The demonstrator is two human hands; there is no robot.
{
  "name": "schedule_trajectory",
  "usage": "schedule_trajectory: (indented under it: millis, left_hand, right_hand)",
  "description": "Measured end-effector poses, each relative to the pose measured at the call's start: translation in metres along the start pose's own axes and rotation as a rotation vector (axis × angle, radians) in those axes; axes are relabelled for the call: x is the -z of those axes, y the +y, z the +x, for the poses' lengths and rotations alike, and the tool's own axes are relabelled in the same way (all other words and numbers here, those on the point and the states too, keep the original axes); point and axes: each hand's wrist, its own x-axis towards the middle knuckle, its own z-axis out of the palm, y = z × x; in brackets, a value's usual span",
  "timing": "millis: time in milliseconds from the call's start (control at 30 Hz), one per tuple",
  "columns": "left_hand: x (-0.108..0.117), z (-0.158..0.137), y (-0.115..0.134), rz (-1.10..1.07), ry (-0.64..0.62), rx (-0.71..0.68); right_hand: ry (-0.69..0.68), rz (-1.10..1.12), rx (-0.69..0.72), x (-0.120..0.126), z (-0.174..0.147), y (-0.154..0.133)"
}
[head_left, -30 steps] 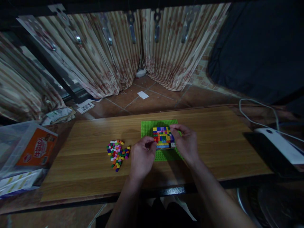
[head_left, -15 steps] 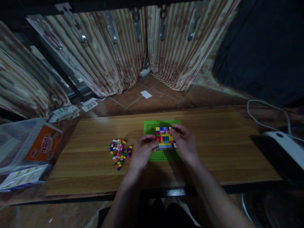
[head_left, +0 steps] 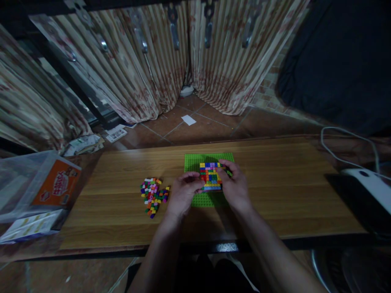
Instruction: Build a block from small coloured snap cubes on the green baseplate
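Note:
A many-coloured block of toy bricks point(head_left: 210, 177) sits over the green studded baseplate point(head_left: 209, 200) on the wooden table. At its left edge is my left hand point(head_left: 185, 193), thumb and fingers closed on the block's side. My right hand point(head_left: 236, 185) grips the right side, its thumb lying over the top bricks and its index finger curved round the far right corner. The right hand covers part of the block's right edge. Whether a loose brick is between any fingers is too small to tell. Left of my left hand lies a pile of loose toy bricks point(head_left: 152, 195).
The wooden table point(head_left: 284, 187) has a dark front edge. A clear plastic bin with an orange label point(head_left: 56, 183) and a flat box point(head_left: 32, 226) stand at the left. A black-and-white device point(head_left: 363, 191) with a pale cable point(head_left: 348, 128) lies right. Striped curtains point(head_left: 152, 73) hang beyond.
My right hand has shifted slightly left, its thumb now further over the block's top. My left hand stays at the left edge. The view has tilted slightly.

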Motion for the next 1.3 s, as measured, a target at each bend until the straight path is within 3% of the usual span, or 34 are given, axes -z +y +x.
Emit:
schedule_trajectory:
  millis: [167,400,533,600,733,833,967,1100,1300]
  left_hand:
    - [-0.002,-0.001,-0.002,0.014,0.009,-0.022]
    - [0.008,-0.013,0.004,0.031,-0.054,-0.083]
    - [0.021,-0.016,0.019,-0.036,0.057,-0.136]
    - [0.029,-0.017,0.027,-0.088,0.144,-0.184]
    - [0.048,-0.023,0.043,-0.185,0.238,-0.263]
    - [0.063,-0.030,0.051,-0.254,0.285,-0.299]
    - [0.077,-0.038,0.058,-0.327,0.345,-0.334]
    - [0.083,-0.042,0.061,-0.354,0.339,-0.340]
    - [0.095,-0.046,0.062,-0.382,0.331,-0.341]
  right_hand:
    - [0.025,-0.015,0.045,-0.002,-0.001,0.004]
    - [-0.037,0.083,-0.011,-0.005,-0.002,0.006]
    - [-0.037,0.073,-0.018,-0.008,-0.002,0.005]
    - [0.017,-0.030,0.087,-0.005,-0.003,0.000]
    - [0.101,-0.244,0.498,-0.001,-0.015,-0.023]
    - [-0.016,-0.242,0.661,-0.009,-0.036,-0.042]
    - [-0.357,-0.192,0.744,-0.035,-0.068,-0.051]
    - [-0.590,-0.324,0.607,-0.062,-0.083,-0.040]
    - [-0.626,-0.448,0.490,-0.084,-0.082,-0.025]
